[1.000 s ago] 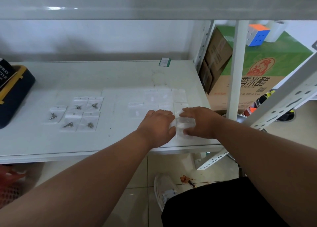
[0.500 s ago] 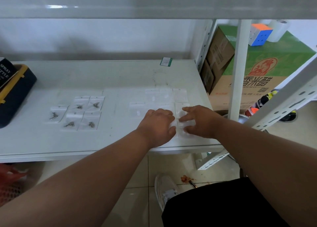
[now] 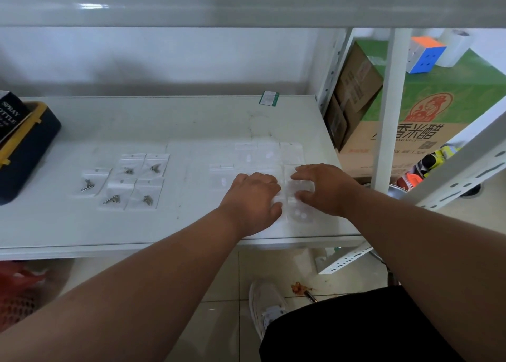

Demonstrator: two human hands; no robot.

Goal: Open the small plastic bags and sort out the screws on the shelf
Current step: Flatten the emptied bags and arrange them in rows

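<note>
Five screw bags unopened at 9 o'clock on shelf. Both hands, left hand and right hand, pinching clear bag at 3 o'clock; contents unclear. Sorting barely begun, prob. most bags left.

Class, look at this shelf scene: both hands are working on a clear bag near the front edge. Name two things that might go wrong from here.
1. The clear bag between the left hand and right hand lies close to the shelf front edge; small white pieces might spill to the floor.
2. The clear bags behind barely show against the white shelf, so one could be missed or swept aside.
</note>
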